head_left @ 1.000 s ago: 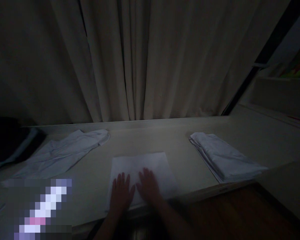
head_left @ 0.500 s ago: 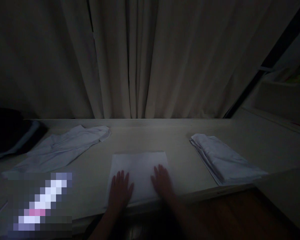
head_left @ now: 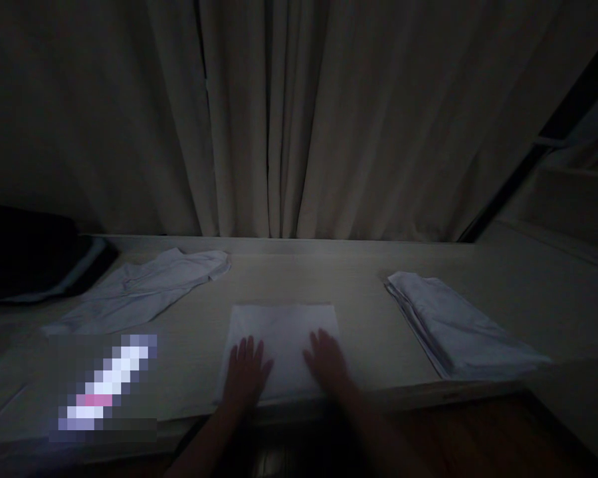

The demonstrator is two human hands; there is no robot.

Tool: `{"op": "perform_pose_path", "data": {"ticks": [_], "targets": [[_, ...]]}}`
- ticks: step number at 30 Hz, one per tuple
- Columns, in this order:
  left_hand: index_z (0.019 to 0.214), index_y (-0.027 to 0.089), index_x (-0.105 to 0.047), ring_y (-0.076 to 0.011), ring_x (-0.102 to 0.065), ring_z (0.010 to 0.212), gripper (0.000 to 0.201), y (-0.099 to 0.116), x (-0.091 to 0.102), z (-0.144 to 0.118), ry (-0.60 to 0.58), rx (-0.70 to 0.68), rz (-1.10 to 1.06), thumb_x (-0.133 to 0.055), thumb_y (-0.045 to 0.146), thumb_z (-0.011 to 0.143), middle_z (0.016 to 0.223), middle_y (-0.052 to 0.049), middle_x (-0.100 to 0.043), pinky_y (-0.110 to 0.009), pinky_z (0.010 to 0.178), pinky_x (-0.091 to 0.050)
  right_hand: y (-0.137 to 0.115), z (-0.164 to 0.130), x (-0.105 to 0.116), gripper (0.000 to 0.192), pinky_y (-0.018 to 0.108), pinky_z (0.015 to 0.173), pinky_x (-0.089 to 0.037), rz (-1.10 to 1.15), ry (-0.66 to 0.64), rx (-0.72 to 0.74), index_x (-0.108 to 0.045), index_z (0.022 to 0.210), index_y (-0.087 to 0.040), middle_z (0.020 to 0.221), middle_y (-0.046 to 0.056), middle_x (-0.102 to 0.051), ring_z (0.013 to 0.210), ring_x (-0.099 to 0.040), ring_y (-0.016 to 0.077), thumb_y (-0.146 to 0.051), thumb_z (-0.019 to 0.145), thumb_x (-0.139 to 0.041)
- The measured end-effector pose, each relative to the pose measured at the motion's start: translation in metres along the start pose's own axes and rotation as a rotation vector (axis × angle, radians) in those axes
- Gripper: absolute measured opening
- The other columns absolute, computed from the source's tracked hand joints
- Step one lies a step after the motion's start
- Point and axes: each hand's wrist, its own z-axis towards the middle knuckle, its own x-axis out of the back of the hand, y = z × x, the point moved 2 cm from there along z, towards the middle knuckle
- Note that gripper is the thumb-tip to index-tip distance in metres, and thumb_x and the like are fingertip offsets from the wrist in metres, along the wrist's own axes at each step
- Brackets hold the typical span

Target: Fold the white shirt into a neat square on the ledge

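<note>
A white folded cloth (head_left: 285, 332), squared into a flat rectangle, lies at the front edge of the pale table. On its left side my left hand (head_left: 248, 368) rests flat with the fingers stretched out. My right hand (head_left: 326, 358) lies on its right side, fingers spread and somewhat blurred. Neither hand grips anything. To the right is a stack of folded white cloths (head_left: 458, 325), apart from my right hand. A crumpled white cloth (head_left: 149, 289) is spread out on the left.
At the far left sits a dark bundle (head_left: 24, 255) with a pale stripe. A pixelated bright patch (head_left: 107, 385) covers the front left of the table (head_left: 299, 272). Long curtains (head_left: 379, 119) hang behind it. A shelf unit (head_left: 573, 206) stands on the right.
The view has turned slightly left, so things sit further right in the picture. Both hands stay flat on the folded cloth; the right hand's fingers have shifted slightly.
</note>
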Motion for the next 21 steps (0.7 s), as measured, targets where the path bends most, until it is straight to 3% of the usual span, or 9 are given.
{"op": "perform_pose_path", "data": {"ticks": [6, 12, 21], "targets": [[0.131, 0.016, -0.051, -0.0397, -0.042, 0.129, 0.06, -0.001, 0.005, 0.0, -0.026, -0.02, -0.018, -0.036, 0.055, 0.087, 0.138, -0.023, -0.047, -0.057, 0.106, -0.027, 0.014, 0.001, 0.002, 0.057, 0.047, 0.111, -0.026, -0.006, 0.044, 0.064, -0.045, 0.137, -0.016, 0.146, 0.019, -0.037, 0.137, -0.031, 0.0301, -0.049, 0.091, -0.037], [0.129, 0.019, -0.052, -0.0367, -0.039, 0.132, 0.056, -0.003, 0.007, 0.004, -0.043, 0.02, 0.001, -0.036, 0.053, 0.088, 0.14, -0.019, -0.047, -0.055, 0.106, -0.029, 0.018, 0.001, -0.009, 0.058, 0.048, 0.11, -0.028, -0.025, 0.047, 0.084, -0.039, 0.14, -0.017, 0.147, 0.019, -0.036, 0.137, -0.032, 0.0317, -0.048, 0.091, -0.037], [0.128, 0.018, -0.054, -0.0389, -0.036, 0.133, 0.054, 0.0, -0.001, 0.003, 0.041, 0.02, 0.021, -0.038, 0.05, 0.088, 0.14, -0.021, -0.045, -0.057, 0.107, -0.027, 0.019, 0.0, -0.011, 0.056, 0.047, 0.111, -0.027, -0.053, 0.061, 0.089, -0.041, 0.139, -0.016, 0.146, 0.017, -0.038, 0.137, -0.032, 0.0295, -0.045, 0.091, -0.037]]}}
